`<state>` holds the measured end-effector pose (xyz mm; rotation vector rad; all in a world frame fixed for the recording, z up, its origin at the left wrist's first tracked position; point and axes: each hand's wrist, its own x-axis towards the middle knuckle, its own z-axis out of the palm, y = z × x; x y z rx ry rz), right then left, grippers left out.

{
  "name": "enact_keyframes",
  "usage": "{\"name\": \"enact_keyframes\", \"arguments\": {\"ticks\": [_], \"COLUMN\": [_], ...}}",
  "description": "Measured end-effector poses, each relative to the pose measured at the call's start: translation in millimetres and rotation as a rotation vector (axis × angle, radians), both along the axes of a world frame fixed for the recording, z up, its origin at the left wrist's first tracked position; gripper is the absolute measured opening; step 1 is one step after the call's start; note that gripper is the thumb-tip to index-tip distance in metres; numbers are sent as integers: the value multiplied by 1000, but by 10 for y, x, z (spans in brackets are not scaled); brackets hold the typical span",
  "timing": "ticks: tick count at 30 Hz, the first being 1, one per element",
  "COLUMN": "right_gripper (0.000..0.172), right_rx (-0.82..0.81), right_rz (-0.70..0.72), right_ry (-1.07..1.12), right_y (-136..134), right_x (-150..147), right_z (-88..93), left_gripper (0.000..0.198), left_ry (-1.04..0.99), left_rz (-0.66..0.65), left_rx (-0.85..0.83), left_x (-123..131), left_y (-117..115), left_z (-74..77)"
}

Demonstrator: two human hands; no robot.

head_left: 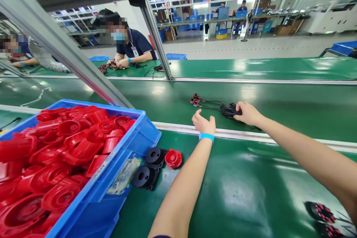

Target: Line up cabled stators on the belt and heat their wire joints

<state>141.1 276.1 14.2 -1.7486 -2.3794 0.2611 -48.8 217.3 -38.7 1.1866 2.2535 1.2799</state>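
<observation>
My right hand [247,113] reaches out over the green conveyor belt [292,104] and closes on a bundle of black wires [229,110]. The wires run left to a cluster of small red-and-black motors [195,99] lying on the belt. My left hand [205,124], with a blue wristband [206,137], hovers at the metal rail [251,134] just left of the bundle; its fingers are curled loosely and hold nothing.
A blue bin [122,156] full of red plastic housings [64,156] stands at my left. Two black round parts [149,167] and one red part [173,158] lie beside it. More motors [320,214] lie at lower right. A person [129,46] works across the belt.
</observation>
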Motion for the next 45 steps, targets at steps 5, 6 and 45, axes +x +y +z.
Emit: {"name": "enact_keyframes", "arguments": {"ticks": [5,6,45], "right_gripper": [92,97,79], "right_rx": [-24,-48,-103], "right_rz": [36,47,64], "right_ry": [-95,-108,-159], "right_y": [75,85,-2043], "right_x": [103,130,2840], "right_z": [-213,-229,636], "left_gripper": [92,96,31], "left_ry": [317,386,799], "left_rz": [-279,-367,-1015], "left_rx": [-195,-214,-242], "left_x": [-616,-758,1343], "left_y": [595,705,-861], "left_z": [268,313,489]}}
